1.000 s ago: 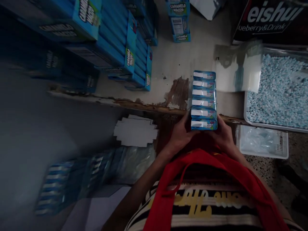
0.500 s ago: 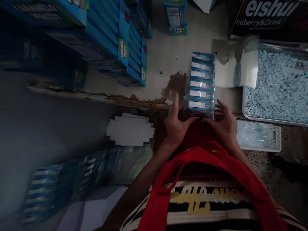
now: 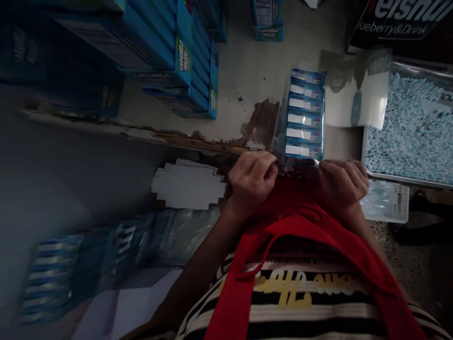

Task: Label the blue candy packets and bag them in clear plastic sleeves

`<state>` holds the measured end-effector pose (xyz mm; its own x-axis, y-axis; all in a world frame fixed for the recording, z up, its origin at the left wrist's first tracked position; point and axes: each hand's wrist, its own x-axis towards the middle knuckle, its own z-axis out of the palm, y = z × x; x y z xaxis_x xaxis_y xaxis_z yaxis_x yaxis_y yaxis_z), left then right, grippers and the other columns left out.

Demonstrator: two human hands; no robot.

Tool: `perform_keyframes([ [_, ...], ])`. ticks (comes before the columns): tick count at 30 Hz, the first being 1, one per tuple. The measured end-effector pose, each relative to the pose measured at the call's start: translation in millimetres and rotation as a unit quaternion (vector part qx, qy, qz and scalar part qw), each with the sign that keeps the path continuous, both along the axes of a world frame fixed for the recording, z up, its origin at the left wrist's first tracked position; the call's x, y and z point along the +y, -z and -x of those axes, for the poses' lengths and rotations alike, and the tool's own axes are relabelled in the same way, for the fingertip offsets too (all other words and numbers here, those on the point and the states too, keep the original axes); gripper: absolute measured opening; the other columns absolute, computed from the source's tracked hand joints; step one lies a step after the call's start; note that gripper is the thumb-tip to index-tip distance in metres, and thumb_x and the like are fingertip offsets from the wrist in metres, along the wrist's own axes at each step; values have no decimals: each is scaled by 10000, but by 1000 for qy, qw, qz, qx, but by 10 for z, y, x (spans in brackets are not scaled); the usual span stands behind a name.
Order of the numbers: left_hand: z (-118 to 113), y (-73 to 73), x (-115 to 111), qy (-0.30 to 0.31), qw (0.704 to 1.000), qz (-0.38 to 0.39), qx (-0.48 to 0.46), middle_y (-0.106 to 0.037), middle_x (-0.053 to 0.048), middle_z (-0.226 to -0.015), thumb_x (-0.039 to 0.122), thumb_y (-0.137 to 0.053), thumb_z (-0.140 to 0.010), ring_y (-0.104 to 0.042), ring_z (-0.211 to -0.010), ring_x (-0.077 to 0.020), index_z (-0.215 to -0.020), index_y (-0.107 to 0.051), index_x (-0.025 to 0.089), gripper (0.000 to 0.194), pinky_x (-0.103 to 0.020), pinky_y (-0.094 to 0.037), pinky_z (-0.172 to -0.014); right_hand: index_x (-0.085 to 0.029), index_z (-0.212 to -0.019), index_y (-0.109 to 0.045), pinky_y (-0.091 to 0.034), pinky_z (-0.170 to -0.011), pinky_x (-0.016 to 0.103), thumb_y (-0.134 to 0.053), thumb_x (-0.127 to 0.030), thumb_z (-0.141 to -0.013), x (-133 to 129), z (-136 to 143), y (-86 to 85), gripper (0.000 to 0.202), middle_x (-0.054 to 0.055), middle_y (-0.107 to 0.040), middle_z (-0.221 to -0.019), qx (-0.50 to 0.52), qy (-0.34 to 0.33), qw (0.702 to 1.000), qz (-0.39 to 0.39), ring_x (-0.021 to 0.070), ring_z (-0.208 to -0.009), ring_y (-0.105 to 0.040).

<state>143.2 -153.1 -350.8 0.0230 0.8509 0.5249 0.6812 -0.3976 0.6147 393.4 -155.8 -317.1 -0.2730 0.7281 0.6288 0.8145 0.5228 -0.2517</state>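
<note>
- Centrally, head view: six blue boxes [image 3: 305,116] lie in a row inside a clear wrapper [image 3: 281,134], at the front edge of the worktop [image 3: 260,63].
- Left hand [image 3: 253,179]: fingers closed, pinching the wrapper's near left corner.
- Right hand [image 3: 345,183]: fingertips closed on its near right corner.

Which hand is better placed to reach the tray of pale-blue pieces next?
Probably the right hand: it is nearer the tray; the left hand is farther off, left of the row of blue boxes. Both hands seem to pinch the clear wrap.
</note>
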Motion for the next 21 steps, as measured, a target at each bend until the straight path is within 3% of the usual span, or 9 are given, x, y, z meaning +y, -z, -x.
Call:
perform_keyframes([
  [4,100,-109,-218,38,998,-47,20,-801,-73,-1042,306,-734,-946,-772,-1028,-248,-1085,-801,260,160,-426,-621,-1022,-352,-1266,-761,-563,-960,426,-807,-352,-970,-158,-102,-124,300,24,-827,-1191,33,-45,998,34,247,-1044,-775],
  [7,143,-180,-173,22,994,-90,-64,-810,-54,-1072,349,-692,-976,-774,-1039,-256,-1137,-801,285,205,-447,-621,-1042,-322,-1315,-737,-593,-999,485,-662,-524,-1040,-164,-92,-119,349,73,-772,-1283,207,27,973,99,288,-1154,-746],
  [9,124,-159,149,-37,981,-36,-185,-802,-62,-1101,421,-666,-1018,-763,-1062,-244,-1168,-782,268,244,-425,-607,-1041,-315,-1317,-698,-615,-998,473,-527,-553,-1091,-7,-49,-38,371,73,-729,-1310,368,80,916,141,264,-1196,-728],
  [11,58,-92,690,-78,942,59,-321,-789,-79,-1157,580,-699,-993,-749,-1120,-237,-1178,-749,245,385,-397,-589,-1048,-316,-1291,-671,-617,-1027,460,-483,-582,-1096,273,22,84,379,66,-702,-1346,476,91,854,190,244,-1257,-705],
  [14,-107,46,1577,7,884,160,-439,-778,-85,-1235,764,-758,-869,-723,-1237,-248,-1165,-717,253,592,-365,-571,-1065,-309,-1307,-658,-578,-1108,482,-513,-646,-1059,789,157,278,443,82,-674,-1444,525,54,807,264,253,-1358,-655],
  [16,-226,121,1984,83,846,225,-477,-789,-84,-1128,809,-713,-876,-753,-1159,-254,-1109,-719,239,616,-357,-600,-984,-309,-1389,-630,-536,-1164,496,-510,-689,-1039,1111,241,366,531,93,-622,-1549,529,38,797,289,264,-1436,-602],
  [19,-355,176,2202,140,797,277,-518,-751,-48,-885,783,-726,-884,-773,-927,-232,-962,-701,222,567,-323,-611,-813,-311,-1439,-601,-520,-1170,482,-494,-757,-1016,1493,326,396,624,88,-625,-1547,530,31,794,297,260,-1432,-594],
  [21,-390,182,2185,142,776,285,-544,-697,-13,-780,725,-806,-852,-748,-815,-203,-873,-662,222,524,-296,-591,-740,-292,-1297,-662,-571,-1062,435,-473,-788,-1015,1669,358,370,602,74,-718,-1340,525,19,792,311,242,-1259,-677],
])
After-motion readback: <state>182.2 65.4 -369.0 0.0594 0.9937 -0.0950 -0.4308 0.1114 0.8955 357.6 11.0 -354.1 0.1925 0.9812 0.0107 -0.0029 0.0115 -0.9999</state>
